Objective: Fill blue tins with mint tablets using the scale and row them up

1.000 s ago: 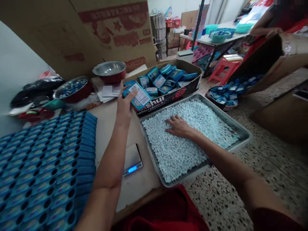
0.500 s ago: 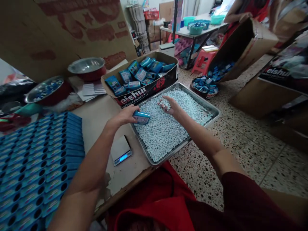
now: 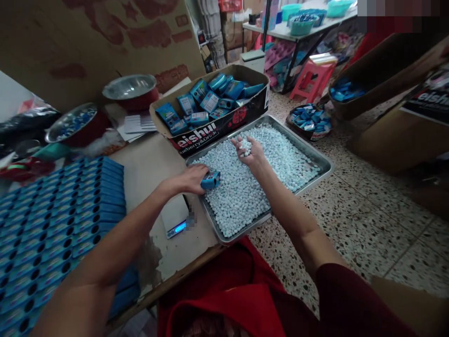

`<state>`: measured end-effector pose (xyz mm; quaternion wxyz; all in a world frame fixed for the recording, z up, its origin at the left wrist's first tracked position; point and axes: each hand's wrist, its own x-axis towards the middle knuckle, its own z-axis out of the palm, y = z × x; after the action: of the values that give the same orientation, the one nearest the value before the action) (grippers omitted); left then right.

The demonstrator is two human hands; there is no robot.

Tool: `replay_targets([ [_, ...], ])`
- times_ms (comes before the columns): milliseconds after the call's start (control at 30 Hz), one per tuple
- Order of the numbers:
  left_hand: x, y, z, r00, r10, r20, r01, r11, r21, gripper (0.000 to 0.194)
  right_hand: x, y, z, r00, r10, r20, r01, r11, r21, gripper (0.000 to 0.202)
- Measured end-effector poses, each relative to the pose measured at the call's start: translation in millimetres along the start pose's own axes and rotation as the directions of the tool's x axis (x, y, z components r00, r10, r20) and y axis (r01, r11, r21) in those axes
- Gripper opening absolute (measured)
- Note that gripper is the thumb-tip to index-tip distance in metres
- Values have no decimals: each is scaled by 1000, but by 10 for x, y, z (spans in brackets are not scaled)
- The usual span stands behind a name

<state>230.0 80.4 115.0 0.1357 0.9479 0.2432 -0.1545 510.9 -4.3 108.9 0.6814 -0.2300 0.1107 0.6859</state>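
Note:
My left hand (image 3: 194,178) grips a small blue candy box (image 3: 211,179) over the left side of a metal tray (image 3: 224,241). A dark round spot shows on the side of the box that faces me. Pale, whitish-blue candies (image 3: 242,206) cover most of the tray. Above them, my right hand (image 3: 253,152) is cupped palm up with a small heap of the same candies (image 3: 246,147) in it. Left of the tray lies a flat digital scale (image 3: 175,213) with a lit blue display.
Stacked rows of blue boxes (image 3: 70,224) fill the table's left. Behind the tray stands a carton (image 3: 210,135) of blue packs. Two metal bowls (image 3: 131,89) are further back. A basket of packs (image 3: 310,119), a red stool (image 3: 312,79) and another person's arm (image 3: 433,56) are at right.
The blue box has turned in my left hand, from its printed face to an end with a dark spot. My right hand still cups candies. At right, the big carton has tipped lower.

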Motion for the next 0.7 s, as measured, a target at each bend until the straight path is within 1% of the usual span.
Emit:
replay_targets([
  [33, -8, 5, 11, 1000, -4, -27, 2, 998, -60, 61, -6, 16, 11, 1000, -10, -15, 10, 1000, -2, 26],
  [67, -2, 7, 11, 997, -26, -75, 16, 991, -134, 65, -13, 34, 24, 999, -13, -31, 13, 1000, 0, 27],
  [100, 22, 10, 1, 987, -60, -147, 28, 978, -208, 72, -22, 50, 39, 999, -14, -45, 14, 1000, 5, 27],
  [133, 65, 17, -12, 966, -97, -241, 29, 962, -271, 82, -34, 63, 53, 998, -12, -55, 13, 1000, 12, 27],
  [167, 127, 31, -24, 930, -133, -344, 19, 948, -317, 94, -49, 71, 65, 998, -10, -55, 11, 1000, 21, 26],
  [200, 204, 53, -31, 882, -172, -440, 5, 935, -355, 105, -66, 74, 74, 999, -10, -48, 12, 999, 30, 25],
  [233, 290, 80, -30, 834, -214, -508, -4, 919, -394, 112, -84, 71, 80, 999, -17, -41, 18, 999, 37, 25],
  [267, 380, 111, -21, 801, -264, -537, -3, 896, -444, 112, -100, 62, 84, 999, -27, -31, 29, 999, 43, 24],
  [300, 467, 141, -5, 786, -322, -528, 9, 860, -510, 104, -115, 49, 86, 999, -39, -26, 40, 998, 51, 24],
  [333, 543, 166, 14, 780, -382, -495, 28, 812, -583, 92, -126, 33, 87, 998, -50, -23, 51, 997, 59, 24],
  [400, 644, 189, 44, 786, -463, -411, 51, 710, -702, 73, -135, 5, 87, 997, -73, -28, 74, 995, 72, 24],
  [433, 665, 185, 45, 798, -469, -379, 51, 679, -733, 67, -134, -2, 86, 996, -84, -38, 87, 994, 73, 25],
  [467, 667, 172, 33, 815, -454, -361, 44, 669, -742, 64, -130, -2, 85, 994, -95, -54, 98, 993, 66, 25],
  [533, 624, 136, -28, 869, -352, -348, 3, 706, -708, 60, -119, 22, 83, 990, -111, -92, 114, 993, 29, 25],
  [600, 543, 114, -121, 921, -199, -336, -50, 793, -607, 62, -112, 69, 78, 989, -102, -111, 101, 995, -11, 25],
  [667, 446, 125, -211, 947, -90, -309, -63, 889, -453, 62, -115, 120, 76, 993, -71, -95, 69, 997, -28, 22],
  [700, 395, 142, -246, 953, -71, -294, -47, 925, -376, 59, -121, 140, 79, 995, -60, -84, 58, 998, -27, 21],
])
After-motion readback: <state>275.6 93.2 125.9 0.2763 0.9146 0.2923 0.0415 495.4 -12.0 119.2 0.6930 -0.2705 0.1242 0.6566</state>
